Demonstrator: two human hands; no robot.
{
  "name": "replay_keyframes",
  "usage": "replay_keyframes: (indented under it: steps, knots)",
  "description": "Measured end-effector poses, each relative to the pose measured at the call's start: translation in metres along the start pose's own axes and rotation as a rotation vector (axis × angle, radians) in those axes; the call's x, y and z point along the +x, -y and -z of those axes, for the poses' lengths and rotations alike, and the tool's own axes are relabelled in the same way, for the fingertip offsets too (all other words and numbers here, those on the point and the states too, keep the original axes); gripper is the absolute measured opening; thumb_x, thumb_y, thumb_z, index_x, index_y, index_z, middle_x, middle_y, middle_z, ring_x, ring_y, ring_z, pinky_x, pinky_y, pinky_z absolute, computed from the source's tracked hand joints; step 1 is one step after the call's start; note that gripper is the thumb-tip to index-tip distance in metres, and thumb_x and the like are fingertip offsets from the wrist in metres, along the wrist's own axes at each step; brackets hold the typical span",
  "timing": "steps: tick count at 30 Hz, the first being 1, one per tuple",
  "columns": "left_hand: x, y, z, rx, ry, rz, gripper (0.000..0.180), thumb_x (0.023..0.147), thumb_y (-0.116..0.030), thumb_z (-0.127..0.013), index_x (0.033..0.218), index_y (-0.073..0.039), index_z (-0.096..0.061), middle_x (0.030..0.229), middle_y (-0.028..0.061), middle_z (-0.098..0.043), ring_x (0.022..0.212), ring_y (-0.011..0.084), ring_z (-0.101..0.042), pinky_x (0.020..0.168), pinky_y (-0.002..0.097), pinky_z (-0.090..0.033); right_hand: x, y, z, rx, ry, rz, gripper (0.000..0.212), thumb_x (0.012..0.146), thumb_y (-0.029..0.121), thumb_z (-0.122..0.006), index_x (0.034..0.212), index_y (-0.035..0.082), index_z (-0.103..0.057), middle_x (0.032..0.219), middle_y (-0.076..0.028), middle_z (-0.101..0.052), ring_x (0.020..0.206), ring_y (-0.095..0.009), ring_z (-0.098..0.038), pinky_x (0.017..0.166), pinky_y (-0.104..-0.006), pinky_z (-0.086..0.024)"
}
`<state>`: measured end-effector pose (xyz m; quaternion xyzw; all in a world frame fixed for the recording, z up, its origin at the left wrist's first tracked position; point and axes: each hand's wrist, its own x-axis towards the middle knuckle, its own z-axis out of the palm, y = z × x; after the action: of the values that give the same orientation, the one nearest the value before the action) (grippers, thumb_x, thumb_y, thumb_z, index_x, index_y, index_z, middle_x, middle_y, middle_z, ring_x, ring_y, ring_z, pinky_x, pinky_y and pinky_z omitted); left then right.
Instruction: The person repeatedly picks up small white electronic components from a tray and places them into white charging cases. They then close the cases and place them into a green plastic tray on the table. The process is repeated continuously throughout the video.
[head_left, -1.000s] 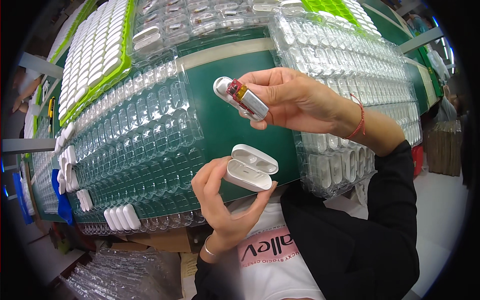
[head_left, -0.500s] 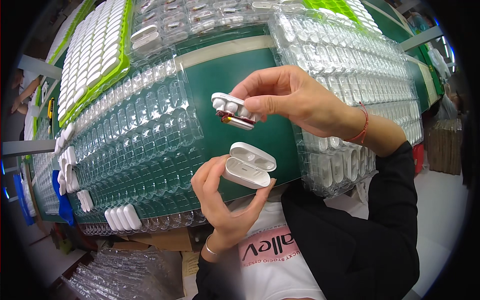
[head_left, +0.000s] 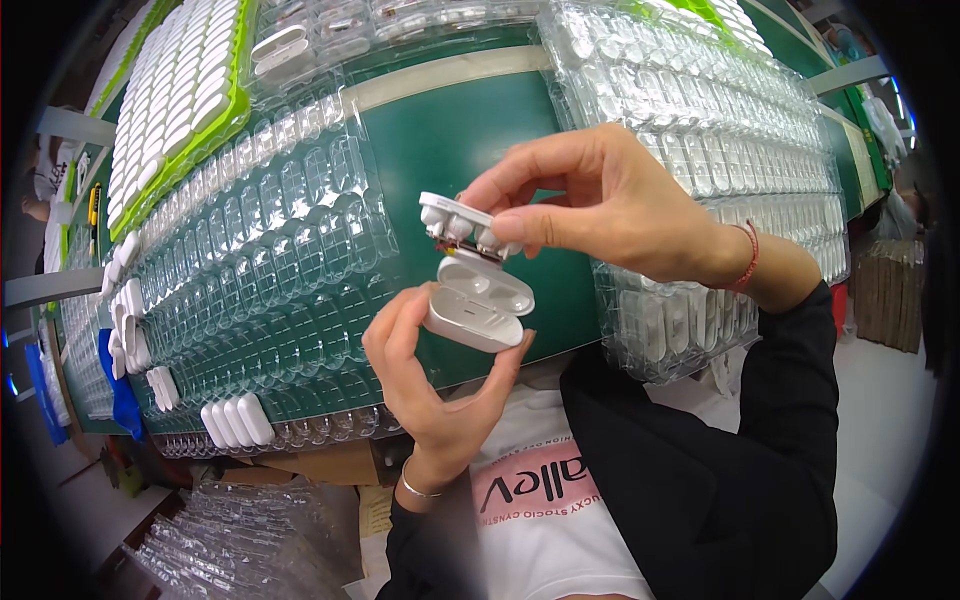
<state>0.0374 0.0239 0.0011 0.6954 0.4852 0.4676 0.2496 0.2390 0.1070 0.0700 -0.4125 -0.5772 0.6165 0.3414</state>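
Observation:
Between the thumb and fingers of my left hand (head_left: 425,385) is a white earbud charging case (head_left: 475,318), its lid open toward the far side. My right hand (head_left: 600,205) pinches the white inner insert of an earbud case (head_left: 455,218) by its right end. Rounded wells show along the insert, and a small circuit board with reddish and yellow parts hangs under it. The insert is just above and beyond the open lid; whether they touch I cannot tell. The case looks hollow inside.
Clear plastic blister trays (head_left: 270,260) cover the green table (head_left: 440,110) on the left. More stacked trays (head_left: 720,160) holding white pieces stand at right. Several closed white cases (head_left: 237,421) lie near the front edge. A green tray (head_left: 235,115) full of white shells is at far left.
My left hand and the open case have moved up and slightly left, nearer the insert. The insert has tilted a little in my right hand, and the gap between the two has shrunk.

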Motion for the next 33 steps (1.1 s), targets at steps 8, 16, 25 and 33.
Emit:
replay_keyframes:
  steps: [8, 16, 25, 33]
  knots:
    - [0.012, -0.001, -0.003, 0.15, -0.196, -0.109, 0.078, 0.062, -0.01, -0.092, 0.127, 0.001, -0.049, 0.119, 0.0154, -0.054, 0.109, 0.032, -0.054, 0.091, 0.0421, -0.045, -0.017, -0.004, -0.024, -0.222, -0.025, 0.258, 0.016, 0.083, 0.0, -0.068, 0.099, 0.001, -0.072, 0.089, -0.009, -0.068, 0.08, -0.018, -0.067, 0.069, -0.0294, -0.055]
    - [0.011, 0.0, -0.001, 0.27, -0.191, -0.151, 0.08, 0.058, -0.003, -0.089, 0.128, 0.0, -0.052, 0.121, 0.014, -0.055, 0.112, 0.0297, -0.054, 0.095, 0.0416, -0.045, -0.017, -0.018, -0.034, -0.472, -0.11, 0.436, 0.018, 0.079, -0.002, -0.071, 0.096, 0.003, -0.071, 0.079, -0.009, -0.062, 0.066, -0.023, -0.063, 0.055, -0.031, -0.047]
    - [0.014, 0.0, -0.001, 0.297, -0.221, -0.208, 0.077, 0.056, -0.005, -0.09, 0.124, -0.001, -0.055, 0.115, 0.0123, -0.057, 0.105, 0.0302, -0.056, 0.09, 0.0415, -0.045, -0.018, -0.026, -0.04, -0.524, -0.133, 0.492, 0.018, 0.078, -0.001, -0.071, 0.095, 0.005, -0.071, 0.079, -0.009, -0.062, 0.066, -0.027, -0.062, 0.056, -0.0338, -0.048]
    - [0.016, 0.0, -0.006, 0.295, -0.266, -0.23, 0.073, 0.057, -0.009, -0.091, 0.121, -0.001, -0.057, 0.105, 0.0096, -0.057, 0.096, 0.0275, -0.056, 0.085, 0.041, -0.046, -0.015, -0.025, -0.037, -0.493, -0.086, 0.474, 0.027, 0.075, -0.011, -0.071, 0.098, 0.003, -0.072, 0.083, -0.011, -0.067, 0.069, -0.025, -0.066, 0.058, -0.0293, -0.051]
